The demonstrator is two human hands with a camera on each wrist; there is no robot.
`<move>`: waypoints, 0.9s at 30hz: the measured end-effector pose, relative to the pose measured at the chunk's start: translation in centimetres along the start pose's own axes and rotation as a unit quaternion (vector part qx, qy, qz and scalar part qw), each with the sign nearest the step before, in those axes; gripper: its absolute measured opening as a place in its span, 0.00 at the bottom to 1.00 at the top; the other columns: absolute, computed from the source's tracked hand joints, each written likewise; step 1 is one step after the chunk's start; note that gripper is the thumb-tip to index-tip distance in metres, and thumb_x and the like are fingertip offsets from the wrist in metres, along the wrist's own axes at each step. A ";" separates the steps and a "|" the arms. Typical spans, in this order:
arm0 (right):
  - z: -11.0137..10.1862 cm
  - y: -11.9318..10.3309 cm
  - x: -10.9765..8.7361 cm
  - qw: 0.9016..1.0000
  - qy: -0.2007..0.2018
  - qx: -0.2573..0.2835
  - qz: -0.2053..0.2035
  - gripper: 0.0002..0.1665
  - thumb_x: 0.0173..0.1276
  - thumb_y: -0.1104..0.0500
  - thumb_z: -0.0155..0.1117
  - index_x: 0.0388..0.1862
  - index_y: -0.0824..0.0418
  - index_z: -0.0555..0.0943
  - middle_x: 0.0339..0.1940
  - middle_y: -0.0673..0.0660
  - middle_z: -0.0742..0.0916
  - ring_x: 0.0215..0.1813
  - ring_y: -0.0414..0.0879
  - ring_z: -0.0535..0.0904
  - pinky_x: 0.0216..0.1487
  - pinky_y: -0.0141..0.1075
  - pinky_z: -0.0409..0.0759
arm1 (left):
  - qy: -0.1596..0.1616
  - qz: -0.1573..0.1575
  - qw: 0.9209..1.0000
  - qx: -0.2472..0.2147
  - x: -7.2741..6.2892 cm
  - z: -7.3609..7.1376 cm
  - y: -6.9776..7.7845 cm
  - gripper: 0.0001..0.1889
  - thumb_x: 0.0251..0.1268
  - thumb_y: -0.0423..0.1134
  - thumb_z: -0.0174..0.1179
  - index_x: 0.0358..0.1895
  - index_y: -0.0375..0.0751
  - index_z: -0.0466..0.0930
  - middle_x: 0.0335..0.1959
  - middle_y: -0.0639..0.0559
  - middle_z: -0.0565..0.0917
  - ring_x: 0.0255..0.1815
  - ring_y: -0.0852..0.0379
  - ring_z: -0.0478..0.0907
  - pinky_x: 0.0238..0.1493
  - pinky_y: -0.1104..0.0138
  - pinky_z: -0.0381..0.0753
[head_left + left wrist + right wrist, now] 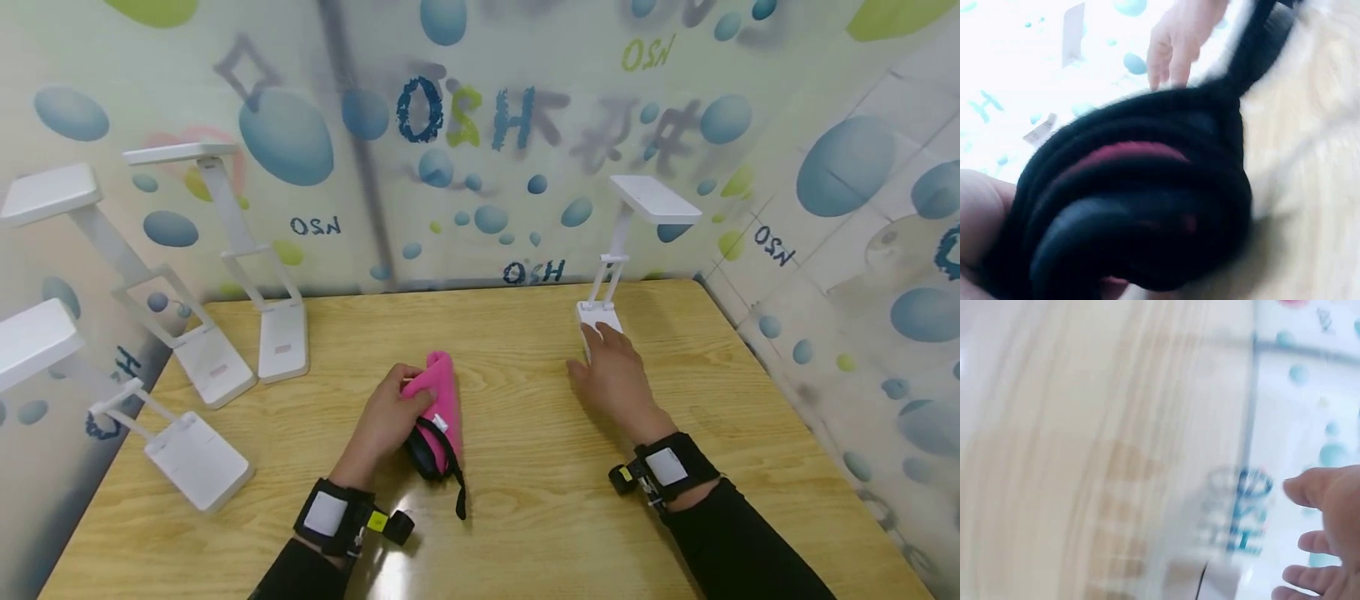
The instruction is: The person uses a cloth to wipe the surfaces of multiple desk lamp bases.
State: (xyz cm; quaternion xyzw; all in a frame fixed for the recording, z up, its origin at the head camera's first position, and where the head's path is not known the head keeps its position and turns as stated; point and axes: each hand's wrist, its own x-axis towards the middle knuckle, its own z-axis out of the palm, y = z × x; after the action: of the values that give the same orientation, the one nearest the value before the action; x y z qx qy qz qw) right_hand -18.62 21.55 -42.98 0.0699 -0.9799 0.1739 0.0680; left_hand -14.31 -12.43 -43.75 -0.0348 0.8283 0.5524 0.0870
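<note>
On the near middle of the table, my left hand [386,417] pinches a soft pink fabric item [446,392] between thumb and fingers. It bears a small white tag, and a rounded black part [423,454] with a black strap [454,467] sits at its near end. Close up in the left wrist view, curved black layers [1147,219] show strips of pink between them; what kind of thing it is, I cannot tell. My right hand [618,375], fingers spread, reaches over the front of the base of a white desk lamp [598,312], partly hiding it.
Three more white folding desk lamps stand along the left side: one at the back [283,342], one behind the front one [213,367], and one in front [198,462]. A patterned wall [487,183] rises behind the wooden table [517,517]. Both wrists carry black straps with cameras.
</note>
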 end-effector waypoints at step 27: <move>3.4 -13.1 -3.2 0.936 -0.136 0.314 -0.083 0.41 0.71 0.59 0.73 0.79 0.63 0.67 0.59 0.60 0.84 0.52 0.48 0.81 0.52 0.45 0.83 | 0.002 0.121 0.988 -0.099 -0.5 -0.3 1.2 0.11 0.75 0.43 0.67 0.54 0.46 0.87 0.46 0.49 0.86 0.45 0.57 0.80 0.42 0.69 0.81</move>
State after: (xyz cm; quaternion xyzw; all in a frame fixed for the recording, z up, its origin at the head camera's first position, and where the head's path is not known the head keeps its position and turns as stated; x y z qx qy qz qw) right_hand -13.75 8.57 -42.33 0.1915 -0.8659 0.4557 -0.0769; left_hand -14.01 -12.29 -42.39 0.0561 0.7681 0.6378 0.0135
